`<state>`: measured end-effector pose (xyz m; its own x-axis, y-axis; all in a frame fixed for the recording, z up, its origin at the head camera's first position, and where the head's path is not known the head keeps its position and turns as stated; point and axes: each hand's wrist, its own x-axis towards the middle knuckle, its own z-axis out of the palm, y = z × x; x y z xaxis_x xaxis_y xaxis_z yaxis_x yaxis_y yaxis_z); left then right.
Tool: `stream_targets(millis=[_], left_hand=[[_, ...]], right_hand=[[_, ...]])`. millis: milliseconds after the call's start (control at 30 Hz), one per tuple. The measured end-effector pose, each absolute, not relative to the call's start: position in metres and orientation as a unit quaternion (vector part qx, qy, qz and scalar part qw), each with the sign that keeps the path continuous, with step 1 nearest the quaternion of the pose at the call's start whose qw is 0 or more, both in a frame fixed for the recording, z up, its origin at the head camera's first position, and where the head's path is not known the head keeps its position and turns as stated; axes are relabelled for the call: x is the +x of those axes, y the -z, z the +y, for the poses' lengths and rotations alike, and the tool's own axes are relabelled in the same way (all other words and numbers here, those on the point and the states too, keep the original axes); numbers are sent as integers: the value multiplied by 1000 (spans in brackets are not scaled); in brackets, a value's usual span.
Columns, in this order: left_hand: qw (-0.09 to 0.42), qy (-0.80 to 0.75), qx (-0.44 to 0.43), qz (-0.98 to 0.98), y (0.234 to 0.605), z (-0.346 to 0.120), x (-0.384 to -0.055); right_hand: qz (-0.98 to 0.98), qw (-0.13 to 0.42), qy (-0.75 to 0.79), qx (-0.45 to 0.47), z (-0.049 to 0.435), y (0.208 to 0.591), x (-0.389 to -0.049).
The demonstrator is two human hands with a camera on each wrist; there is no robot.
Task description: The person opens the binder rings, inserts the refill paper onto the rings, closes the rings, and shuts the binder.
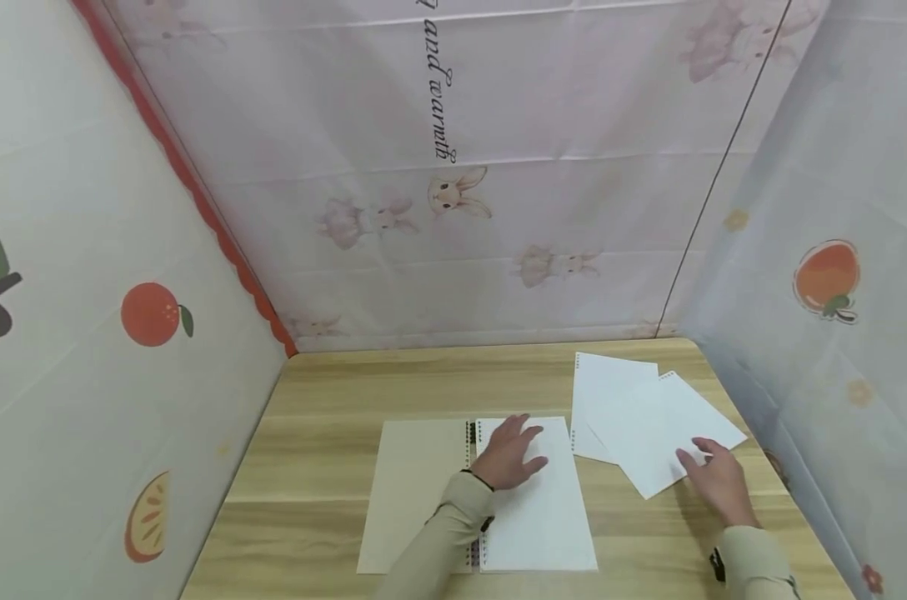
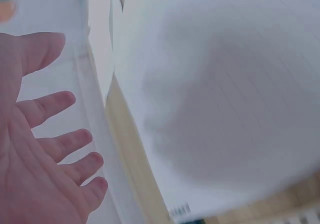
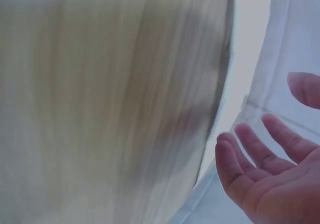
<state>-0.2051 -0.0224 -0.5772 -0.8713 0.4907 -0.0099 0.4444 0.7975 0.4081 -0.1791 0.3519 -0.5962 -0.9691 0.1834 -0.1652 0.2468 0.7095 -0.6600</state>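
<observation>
A spiral notebook lies open on the wooden table, its beige left side (image 1: 408, 492) next to a stack of white pages (image 1: 543, 525) on the right. Over the upper part of those pages is my left hand (image 1: 504, 460), its fingers spread and holding nothing. The left wrist view shows that palm (image 2: 45, 149) and a soft shadow on the faintly lined page (image 2: 230, 109). Farther right, loose sheets with punched edges (image 1: 611, 387) overlap one another. My right hand (image 1: 718, 487) hovers at their lower right edge, fingers loosely bent with nothing between them, as the right wrist view also shows.
The wooden table (image 1: 296, 467) reaches back to a cloth wall (image 1: 378, 300) with printed rabbits. Fruit-printed cloth walls stand close along its left side (image 1: 71, 400) and right side (image 1: 821, 400).
</observation>
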Motion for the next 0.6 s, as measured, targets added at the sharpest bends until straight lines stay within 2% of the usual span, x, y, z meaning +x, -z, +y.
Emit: stream_targets(millis=[167, 333, 600], left_hand=[[55, -159, 297, 940, 580, 10, -208], [24, -112, 335, 935, 591, 38, -205], [36, -58, 327, 943, 613, 76, -197]], right_hand=[[924, 28, 351, 146, 371, 600, -190], [925, 25, 341, 168, 385, 607, -197], [956, 33, 267, 115, 391, 631, -202]])
